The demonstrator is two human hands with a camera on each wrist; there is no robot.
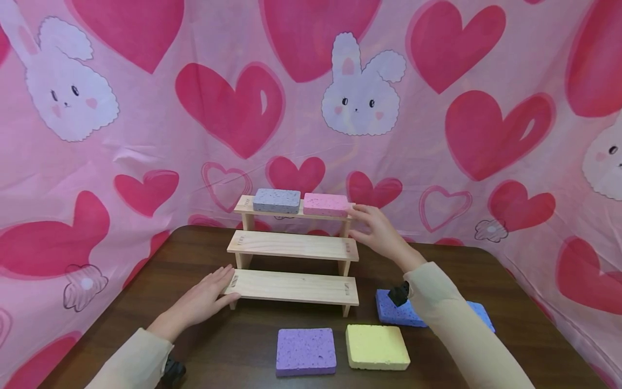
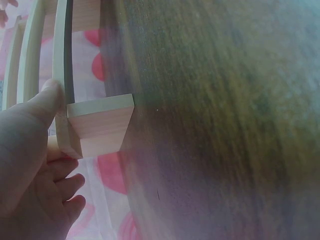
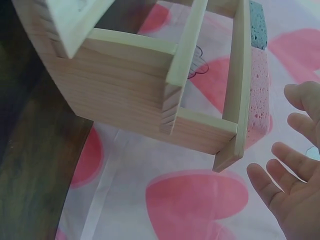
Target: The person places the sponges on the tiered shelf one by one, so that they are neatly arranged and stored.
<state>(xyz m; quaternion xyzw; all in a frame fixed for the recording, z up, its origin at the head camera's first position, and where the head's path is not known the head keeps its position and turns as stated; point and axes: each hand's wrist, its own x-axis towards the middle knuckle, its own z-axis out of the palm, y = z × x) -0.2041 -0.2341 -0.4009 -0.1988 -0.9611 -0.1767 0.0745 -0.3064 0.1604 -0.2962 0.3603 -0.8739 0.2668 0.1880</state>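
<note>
Pink cloth [image 1: 218,43]: soft, lightly creased fabric backdrop printed with glossy red hearts and scallop-edged white rabbit heads.
Bench [image 1: 194,256]: dark brown wood with streaky grain, its far corners rounded.
Left sleeve [image 1: 133,356]: smooth cream cloth, with a small black device [image 1: 173,373] at the wrist.
Left grip [image 1: 201,297]: bare hand grasping the left end of the stand's lowest step, thumb along one side, forefinger on the other.
Stand [image 1: 296,243]: pale, fine-grained wood; three flat rectangular steps on upright slabs, darker joint marks near the step ends; it stands on the bench between the two hands.
Blue-grey sponge [image 1: 276,201]: pitted rectangular block, lying flat on the top step, left of the pink one.
Purple sponge [image 1: 306,348]: porous, thick rectangular slab, flat on the bench before the stand.
Pink sponge [image 1: 324,205]: block with small round pores, flat at the right of the top step.
Yellow sponge [image 1: 376,348]: smoother-looking slab, crisp edges, just beside the purple one.
Right grip [image 1: 379,232]: released, fingers spread and gently bent beside the pink sponge's right end.
Blue sponge [image 1: 389,308]: speckled, on the bench, partly hidden by the right sleeve [image 1: 457,319].
</note>
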